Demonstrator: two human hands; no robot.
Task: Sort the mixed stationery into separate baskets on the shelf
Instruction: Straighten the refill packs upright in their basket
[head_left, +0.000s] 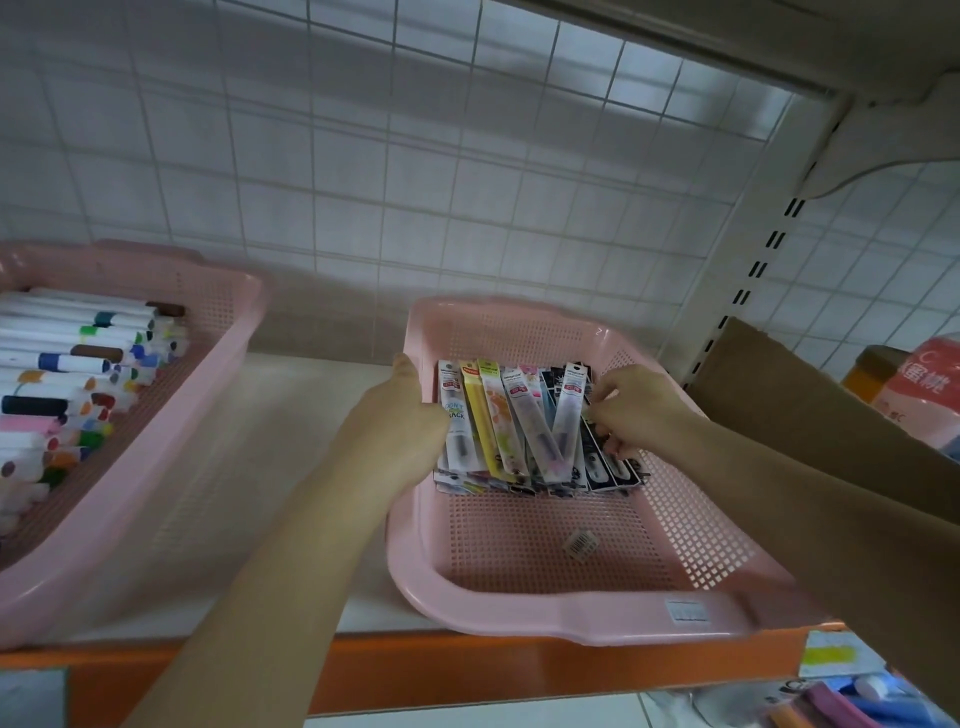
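A pink perforated basket (545, 551) stands on the shelf, right of centre. Several packaged pens (511, 421) lie fanned out in its far half. My left hand (402, 421) rests against the basket's left wall, fingers straight, beside the leftmost pack. My right hand (636, 410) is inside the basket at the right end of the row, its fingers curled and pinching the dark packs (605, 465) there. A second pink basket (156, 415) at the left holds several coloured markers (78, 374).
A small barcode sticker (581, 543) lies on the near floor of the right basket. The shelf has an orange front edge (467, 675). A brown cardboard sheet (810, 405) leans behind the right basket. More stationery (852, 699) lies below at the bottom right.
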